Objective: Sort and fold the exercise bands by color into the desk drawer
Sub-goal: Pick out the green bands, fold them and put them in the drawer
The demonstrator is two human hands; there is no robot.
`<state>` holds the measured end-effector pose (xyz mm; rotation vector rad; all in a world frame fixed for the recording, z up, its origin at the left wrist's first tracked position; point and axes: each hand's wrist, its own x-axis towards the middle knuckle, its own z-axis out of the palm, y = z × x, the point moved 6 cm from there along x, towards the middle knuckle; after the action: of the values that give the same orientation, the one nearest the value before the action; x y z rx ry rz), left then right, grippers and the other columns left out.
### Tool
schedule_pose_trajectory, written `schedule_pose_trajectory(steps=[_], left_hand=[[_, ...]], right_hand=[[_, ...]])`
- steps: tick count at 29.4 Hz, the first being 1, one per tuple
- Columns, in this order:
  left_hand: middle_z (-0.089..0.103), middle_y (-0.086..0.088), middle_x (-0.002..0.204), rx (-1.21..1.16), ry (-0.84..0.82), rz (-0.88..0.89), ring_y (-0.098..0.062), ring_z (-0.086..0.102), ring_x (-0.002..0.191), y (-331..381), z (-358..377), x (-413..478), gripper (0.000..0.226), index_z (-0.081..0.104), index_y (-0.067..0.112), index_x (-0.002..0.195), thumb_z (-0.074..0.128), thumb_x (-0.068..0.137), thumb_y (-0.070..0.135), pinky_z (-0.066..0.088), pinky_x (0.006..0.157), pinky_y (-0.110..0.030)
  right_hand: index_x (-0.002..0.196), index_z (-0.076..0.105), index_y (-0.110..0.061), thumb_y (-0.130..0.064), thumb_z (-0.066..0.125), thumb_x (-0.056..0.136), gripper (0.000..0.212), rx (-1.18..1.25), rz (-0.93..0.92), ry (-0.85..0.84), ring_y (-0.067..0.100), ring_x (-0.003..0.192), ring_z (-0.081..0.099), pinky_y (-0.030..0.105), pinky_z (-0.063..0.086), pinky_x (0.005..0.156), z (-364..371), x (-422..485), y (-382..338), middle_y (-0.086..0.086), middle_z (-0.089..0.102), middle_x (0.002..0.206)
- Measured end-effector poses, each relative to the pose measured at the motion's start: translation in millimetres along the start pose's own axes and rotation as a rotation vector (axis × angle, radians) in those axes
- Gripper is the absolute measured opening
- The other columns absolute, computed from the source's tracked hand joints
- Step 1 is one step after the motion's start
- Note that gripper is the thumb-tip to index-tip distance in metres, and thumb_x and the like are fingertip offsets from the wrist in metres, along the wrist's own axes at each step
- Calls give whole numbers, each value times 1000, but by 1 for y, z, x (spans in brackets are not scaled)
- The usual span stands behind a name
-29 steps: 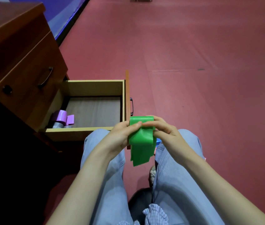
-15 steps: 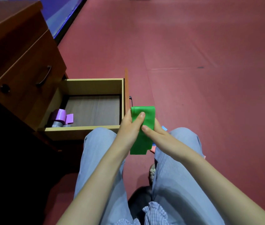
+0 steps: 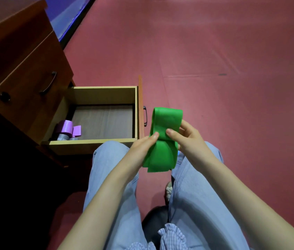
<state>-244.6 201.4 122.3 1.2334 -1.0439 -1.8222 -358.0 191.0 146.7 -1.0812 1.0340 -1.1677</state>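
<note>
A green exercise band (image 3: 164, 141), folded into several layers, is held above my knees just right of the open drawer (image 3: 104, 143). My left hand (image 3: 142, 147) pinches its left edge at mid-height. My right hand (image 3: 189, 138) grips its right side, thumb on the front face. The band's top loop stands up above both hands and its loose ends hang below. Inside the drawer, at the near-left corner, lies a rolled purple band (image 3: 67, 127) beside a smaller purple piece (image 3: 76, 130).
The wooden desk (image 3: 21, 69) with a shut upper drawer stands to the left. The open drawer's handle (image 3: 144, 116) is close to the green band. Red floor (image 3: 214, 60) stretches ahead and to the right. My legs in light blue trousers fill the lower view.
The green band has been folded over once more: its top now forms a wider loop above my hands, and my right hand has shifted to the band's right side.
</note>
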Motion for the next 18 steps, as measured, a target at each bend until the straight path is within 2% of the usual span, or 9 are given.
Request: schedule_pose_trajectory(steps=[3,6,8,10,12,15,18], left_hand=[[69,-8,109,-40,27,-50,-18,66,96,-3,-5,0,33,65,19,100,41,92,42,52,87,-35],[73,-2,82,-120,-11,-118,-16,69,78,-5,-6,-2,55,66,16,92,27,91,55,53,71,-34],[73,-4,75,-205,-54,-162,-17,70,72,-6,-7,-3,70,66,10,90,19,89,61,51,71,-34],[74,-9,78,-271,-76,-179,-19,71,71,-6,-8,-2,74,66,6,93,19,88,63,52,70,-33],[73,-14,90,-290,-72,-177,-23,70,80,-4,-9,-1,68,65,5,102,27,89,59,56,72,-33],[66,-18,110,-148,-2,-132,-26,64,95,-5,-14,2,41,59,7,116,44,92,37,53,80,-35],[68,-8,95,-124,69,-49,-15,66,79,-1,-20,7,26,58,8,112,48,92,21,54,67,-28]], right_hand=[[92,63,-23,2,51,86,29,-8,4,-5,7,81,64,30,55,79,-1,1,3,-11,70,82],[89,65,-20,5,53,83,28,12,3,-38,2,81,63,24,53,80,0,0,6,-14,71,78],[86,67,-24,8,55,79,34,-9,11,-84,-4,83,62,17,52,78,1,-2,9,-15,68,90],[77,71,-30,14,54,77,48,-77,24,-124,-10,91,59,13,48,77,2,-4,15,-13,58,111],[77,71,-32,17,50,77,53,-139,35,-164,-16,95,55,10,47,75,5,-8,16,-13,48,123],[92,66,-29,15,46,81,49,-149,56,-207,-21,102,49,7,46,78,7,-9,17,-21,42,127],[101,63,-28,20,36,77,60,-42,79,-152,-13,110,50,10,48,82,8,-7,21,-15,44,135]])
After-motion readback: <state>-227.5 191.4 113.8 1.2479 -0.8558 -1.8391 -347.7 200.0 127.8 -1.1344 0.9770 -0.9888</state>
